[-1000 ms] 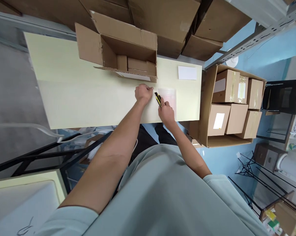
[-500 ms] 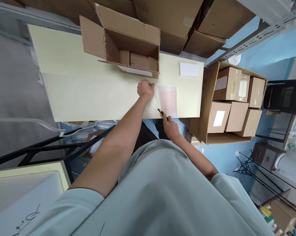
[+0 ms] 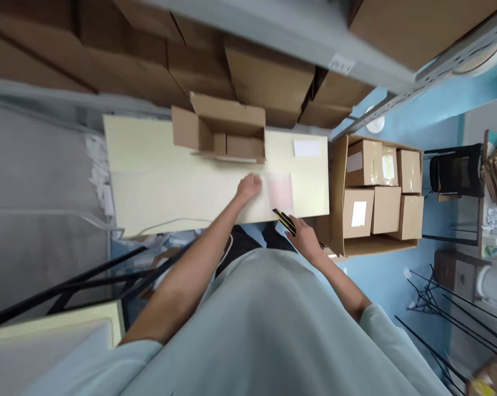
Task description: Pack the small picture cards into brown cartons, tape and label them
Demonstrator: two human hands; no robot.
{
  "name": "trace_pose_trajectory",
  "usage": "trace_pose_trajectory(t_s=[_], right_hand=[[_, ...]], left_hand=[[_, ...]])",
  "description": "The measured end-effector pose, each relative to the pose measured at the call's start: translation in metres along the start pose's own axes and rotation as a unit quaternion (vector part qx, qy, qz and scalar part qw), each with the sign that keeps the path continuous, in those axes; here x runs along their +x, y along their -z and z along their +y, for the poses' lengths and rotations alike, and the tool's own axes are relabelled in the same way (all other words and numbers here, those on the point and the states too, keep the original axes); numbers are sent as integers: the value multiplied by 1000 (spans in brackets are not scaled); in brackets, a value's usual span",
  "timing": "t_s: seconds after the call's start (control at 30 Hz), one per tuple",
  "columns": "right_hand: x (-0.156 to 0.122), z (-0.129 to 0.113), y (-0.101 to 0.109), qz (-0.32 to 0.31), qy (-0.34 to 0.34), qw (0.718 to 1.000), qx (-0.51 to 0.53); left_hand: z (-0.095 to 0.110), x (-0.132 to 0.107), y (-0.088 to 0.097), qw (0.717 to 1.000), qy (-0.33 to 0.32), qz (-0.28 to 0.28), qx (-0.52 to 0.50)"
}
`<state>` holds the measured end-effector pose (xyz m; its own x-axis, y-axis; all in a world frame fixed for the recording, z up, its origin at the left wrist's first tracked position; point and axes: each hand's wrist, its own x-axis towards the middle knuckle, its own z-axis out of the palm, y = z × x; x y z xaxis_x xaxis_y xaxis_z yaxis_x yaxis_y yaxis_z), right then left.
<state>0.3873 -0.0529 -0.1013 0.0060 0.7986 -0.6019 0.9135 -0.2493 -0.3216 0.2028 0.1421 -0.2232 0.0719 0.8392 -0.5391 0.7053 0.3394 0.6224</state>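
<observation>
My left hand (image 3: 249,187) rests closed on the pale yellow table (image 3: 158,181), pinching the left edge of a clear plastic bag (image 3: 280,190) that lies flat with a pinkish sheet inside. My right hand (image 3: 304,237) hangs just off the table's near edge, closed round a yellow and black utility knife (image 3: 285,220) whose tip points up and left toward the bag. An open cardboard box (image 3: 221,131) with smaller cartons inside sits at the table's far edge, beyond my left hand.
A white card (image 3: 307,148) lies at the table's far right corner. A large open carton (image 3: 376,192) of small taped boxes stands on the blue floor to the right. Stacked cardboard boxes (image 3: 269,77) fill the shelves behind. Black metal frames (image 3: 87,275) stand at lower left.
My right hand has drawn the knife back along the bag and off the table's near edge. My left hand stays on the bag's edge. The view has pulled back and up.
</observation>
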Motion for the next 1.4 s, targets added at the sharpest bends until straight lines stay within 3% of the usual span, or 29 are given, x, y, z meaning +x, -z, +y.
trace_pose_trajectory(t_s=[0.1,0.13,0.2,0.27,0.37,0.47,0.57,0.73,0.83,0.93,1.0,1.07,1.2,1.3,1.4], right_hand=[[19,1,49,151,20,985,80],[30,-2,70,205,40,973,100],[54,-15,116,306,106,939,117],[82,-38,169,382,172,902,106],[124,-80,251,431,225,870,78],[165,-118,316,428,229,874,35],[198,-140,353,394,204,895,-44],[229,-146,367,340,168,918,-116],[231,-137,357,364,177,910,-95],[224,-105,317,439,208,874,-25],[215,-71,267,461,220,859,27],[202,-30,201,427,203,878,75],[165,37,63,220,47,965,138],[150,58,-9,120,-71,979,147],[155,61,-42,110,-123,976,139]], left_hand=[[27,-44,21,996,-69,31,-42],[39,-52,29,987,-112,42,-111],[72,-60,49,953,-200,69,-216],[116,-57,81,920,-284,101,-249],[189,-44,143,885,-362,167,-240],[242,-31,197,880,-370,199,-220],[259,-26,221,885,-361,203,-212],[234,-49,215,887,-368,188,-206],[203,-64,198,889,-369,189,-196],[153,-68,168,908,-336,174,-179],[107,-65,141,932,-285,142,-173],[57,-62,109,958,-211,96,-169],[-26,-57,37,990,-35,-12,-133],[-55,-55,-12,990,19,-73,-122],[-64,-51,-47,985,17,-107,-137]])
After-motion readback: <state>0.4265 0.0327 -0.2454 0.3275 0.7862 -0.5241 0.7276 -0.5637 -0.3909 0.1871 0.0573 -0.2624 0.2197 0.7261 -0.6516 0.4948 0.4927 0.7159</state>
